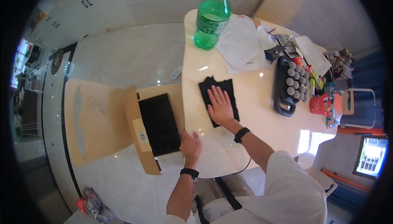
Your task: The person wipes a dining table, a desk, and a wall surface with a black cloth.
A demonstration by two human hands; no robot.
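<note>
My right hand [221, 107] lies flat, fingers stretched out, on a black cloth [206, 94] with uneven edges. The cloth is spread on the pale table [249, 134]. At the table's left edge is my left hand [191, 146], its thumb over the top and its other fingers curled around the rim, partly hidden. Just left of it, an open cardboard box [141, 142] holding a flat black item [159, 123] rests on a chair seat.
A large green bottle [212, 19] with a yellow cap stands at the table's far left corner, beside loose papers [241, 44]. On the right are a black tray with several grey round-topped pieces [297, 81], a red cup [318, 105] and clutter. A wooden chair [98, 121] stands at left.
</note>
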